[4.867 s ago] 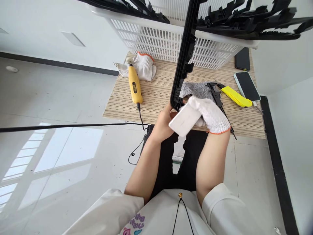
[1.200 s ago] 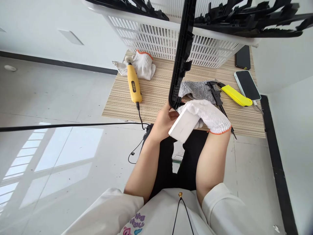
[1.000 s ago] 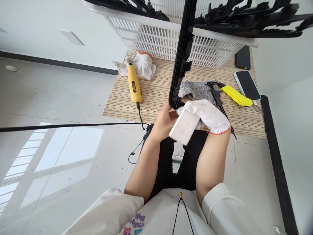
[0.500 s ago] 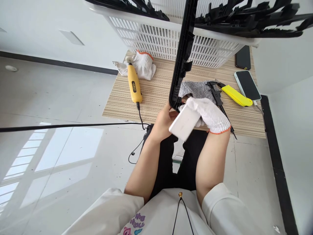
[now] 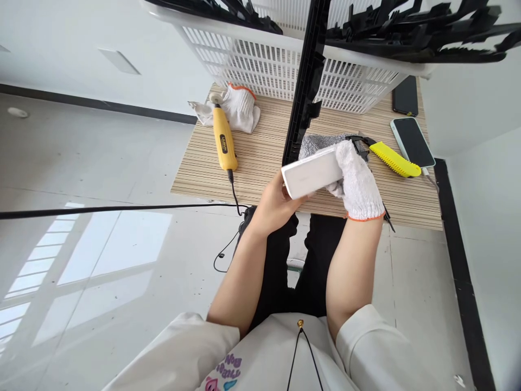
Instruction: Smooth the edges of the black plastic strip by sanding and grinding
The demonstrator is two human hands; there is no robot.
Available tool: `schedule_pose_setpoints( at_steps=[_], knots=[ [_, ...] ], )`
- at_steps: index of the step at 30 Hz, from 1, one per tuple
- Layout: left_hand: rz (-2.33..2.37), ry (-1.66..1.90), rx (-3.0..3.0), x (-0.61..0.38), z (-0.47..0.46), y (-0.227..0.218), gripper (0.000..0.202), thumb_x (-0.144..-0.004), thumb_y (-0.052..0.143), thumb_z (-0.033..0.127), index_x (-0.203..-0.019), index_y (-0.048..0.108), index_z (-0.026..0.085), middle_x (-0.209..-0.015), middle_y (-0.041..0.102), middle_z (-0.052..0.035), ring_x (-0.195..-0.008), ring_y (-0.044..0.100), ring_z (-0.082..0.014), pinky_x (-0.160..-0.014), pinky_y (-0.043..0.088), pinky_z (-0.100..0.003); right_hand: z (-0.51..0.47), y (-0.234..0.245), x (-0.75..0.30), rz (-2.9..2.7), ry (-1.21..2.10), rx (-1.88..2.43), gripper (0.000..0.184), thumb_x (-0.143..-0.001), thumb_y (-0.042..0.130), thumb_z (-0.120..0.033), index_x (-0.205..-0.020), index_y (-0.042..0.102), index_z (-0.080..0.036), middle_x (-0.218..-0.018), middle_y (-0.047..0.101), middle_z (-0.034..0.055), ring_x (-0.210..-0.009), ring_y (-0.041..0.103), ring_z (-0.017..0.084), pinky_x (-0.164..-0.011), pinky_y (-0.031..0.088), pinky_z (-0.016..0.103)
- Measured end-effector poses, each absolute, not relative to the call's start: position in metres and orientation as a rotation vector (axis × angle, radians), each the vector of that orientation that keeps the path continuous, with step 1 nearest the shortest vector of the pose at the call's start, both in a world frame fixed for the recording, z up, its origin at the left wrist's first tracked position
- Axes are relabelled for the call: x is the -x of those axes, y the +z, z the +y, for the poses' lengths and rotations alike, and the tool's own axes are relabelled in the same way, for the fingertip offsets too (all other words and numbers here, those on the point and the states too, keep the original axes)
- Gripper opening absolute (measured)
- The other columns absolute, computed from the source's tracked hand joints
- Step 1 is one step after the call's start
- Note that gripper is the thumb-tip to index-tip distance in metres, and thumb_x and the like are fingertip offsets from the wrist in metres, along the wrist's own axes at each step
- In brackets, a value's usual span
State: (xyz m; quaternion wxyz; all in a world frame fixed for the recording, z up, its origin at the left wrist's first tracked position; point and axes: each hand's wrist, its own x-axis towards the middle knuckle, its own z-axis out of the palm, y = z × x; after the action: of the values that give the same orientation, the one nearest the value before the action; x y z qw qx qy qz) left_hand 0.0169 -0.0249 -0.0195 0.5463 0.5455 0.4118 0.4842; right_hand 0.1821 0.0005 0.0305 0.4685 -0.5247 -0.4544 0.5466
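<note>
A long black plastic part (image 5: 304, 98) runs upright down the middle of the view. My bare left hand (image 5: 275, 203) is closed around its near end, which is hidden behind a white rectangular block (image 5: 312, 175). My right hand (image 5: 355, 176), in a white knit glove with an orange cuff, grips the block by its right end. The block lies across the black part's near end, over my left fingers; whether it touches the part I cannot tell. Just behind are a grey cloth (image 5: 315, 144) and a partly covered black caliper (image 5: 360, 146).
A white plastic basket (image 5: 252, 57) holding several black parts stands at the table's back. On the left lie a yellow corded rotary tool (image 5: 224, 138) and a white glove (image 5: 243, 108). A yellow utility knife (image 5: 394, 159) and two phones (image 5: 412, 142) lie on the right.
The white block has turned from a steep slant to nearly level and moved up over the near end of the black part. My right hand has shifted up slightly with it.
</note>
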Motion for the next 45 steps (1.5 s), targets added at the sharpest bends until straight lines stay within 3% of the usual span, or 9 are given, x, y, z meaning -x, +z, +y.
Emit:
schedule_pose_setpoints(
  at_steps=[3, 7, 13, 17, 21, 26, 32, 38, 45],
  knots=[
    [0.986, 1.124, -1.229, -0.017, -0.026, -0.019, 0.047, -0.075, 0.083, 0.039, -0.110, 0.059, 0.019, -0.110, 0.069, -0.0082, -0.086, 0.072, -0.0193, -0.075, 0.062, -0.033, -0.005, 0.031, -0.184, -1.198, 1.340, 1.179, 0.038, -0.090, 0.058, -0.056, -0.104, 0.061, -0.022, -0.057, 0.051, -0.0024, -0.043, 0.045, 0.008, -0.033, 0.024, 0.018],
    [0.926, 1.128, -1.255, -0.016, -0.027, -0.019, 0.048, -0.078, 0.081, 0.038, -0.115, 0.058, 0.022, -0.117, 0.067, -0.0071, -0.093, 0.071, -0.0185, -0.083, 0.062, -0.034, -0.004, 0.029, -0.188, -1.196, 1.397, 1.128, 0.041, -0.085, 0.066, -0.052, -0.116, 0.057, -0.028, -0.064, 0.055, -0.0045, -0.047, 0.052, 0.010, -0.036, 0.031, 0.018],
    [0.949, 1.117, -1.308, -0.016, -0.026, -0.018, 0.051, -0.079, 0.080, 0.039, -0.122, 0.056, 0.023, -0.119, 0.067, -0.0081, -0.092, 0.071, -0.0190, -0.079, 0.062, -0.032, 0.004, 0.025, -0.184, -1.172, 1.442, 0.905, 0.038, -0.081, 0.066, -0.059, -0.088, 0.059, -0.023, -0.088, 0.064, 0.0022, -0.064, 0.060, 0.012, -0.050, 0.051, 0.025],
    [0.975, 1.111, -1.312, -0.016, -0.027, -0.017, 0.051, -0.078, 0.081, 0.038, -0.121, 0.058, 0.023, -0.119, 0.067, -0.0078, -0.086, 0.071, -0.0168, -0.077, 0.061, -0.030, 0.002, 0.026, -0.183, -1.206, 1.332, 1.043, 0.017, -0.077, 0.071, -0.030, -0.081, 0.056, -0.023, -0.107, 0.063, 0.0006, -0.078, 0.062, 0.012, -0.050, 0.048, 0.020],
    [0.959, 1.104, -1.310, -0.016, -0.027, -0.017, 0.048, -0.079, 0.080, 0.040, -0.118, 0.059, 0.021, -0.112, 0.070, -0.0077, -0.088, 0.071, -0.0183, -0.079, 0.061, -0.033, -0.002, 0.028, -0.187, -1.311, 1.318, 1.059, 0.032, -0.074, 0.070, -0.021, -0.103, 0.059, -0.026, -0.125, 0.058, 0.0012, -0.102, 0.062, 0.017, -0.072, 0.057, 0.028],
    [0.984, 1.175, -1.426, -0.014, -0.027, -0.017, 0.037, -0.076, 0.082, 0.040, -0.103, 0.065, 0.020, -0.104, 0.073, -0.0064, -0.097, 0.069, -0.0237, -0.084, 0.059, -0.036, -0.003, 0.030, -0.191, -1.438, 1.379, 1.125, 0.055, -0.064, 0.080, -0.017, -0.114, 0.061, -0.025, -0.111, 0.063, 0.0001, -0.096, 0.062, 0.018, -0.075, 0.057, 0.030],
    [1.033, 1.158, -1.409, -0.014, -0.028, -0.020, 0.042, -0.076, 0.079, 0.051, -0.103, 0.066, 0.022, -0.103, 0.074, -0.0062, -0.095, 0.069, -0.0248, -0.085, 0.059, -0.041, -0.005, 0.037, -0.183, -1.510, 1.483, 1.151, 0.020, -0.075, 0.075, -0.027, -0.092, 0.066, -0.020, -0.081, 0.064, -0.0010, -0.071, 0.058, 0.013, -0.061, 0.051, 0.025],
    [0.990, 1.175, -1.374, -0.017, -0.027, -0.018, 0.042, -0.078, 0.077, 0.050, -0.108, 0.065, 0.022, -0.105, 0.074, -0.0069, -0.101, 0.070, -0.0255, -0.091, 0.059, -0.043, -0.005, 0.040, -0.175, -1.435, 1.597, 1.195, 0.021, -0.081, 0.072, -0.034, -0.092, 0.062, -0.020, -0.068, 0.056, -0.0036, -0.046, 0.039, 0.006, -0.036, 0.028, 0.020],
    [0.889, 1.180, -1.392, -0.011, -0.026, -0.027, 0.043, -0.080, 0.075, 0.053, -0.108, 0.065, 0.022, -0.104, 0.073, -0.0074, -0.102, 0.070, -0.0257, -0.092, 0.059, -0.044, -0.006, 0.040, -0.180, -1.470, 1.696, 1.159, 0.019, -0.083, 0.070, -0.032, -0.091, 0.057, -0.021, -0.060, 0.054, -0.0065, -0.039, 0.042, 0.006, -0.034, 0.033, 0.021]
  ],
)
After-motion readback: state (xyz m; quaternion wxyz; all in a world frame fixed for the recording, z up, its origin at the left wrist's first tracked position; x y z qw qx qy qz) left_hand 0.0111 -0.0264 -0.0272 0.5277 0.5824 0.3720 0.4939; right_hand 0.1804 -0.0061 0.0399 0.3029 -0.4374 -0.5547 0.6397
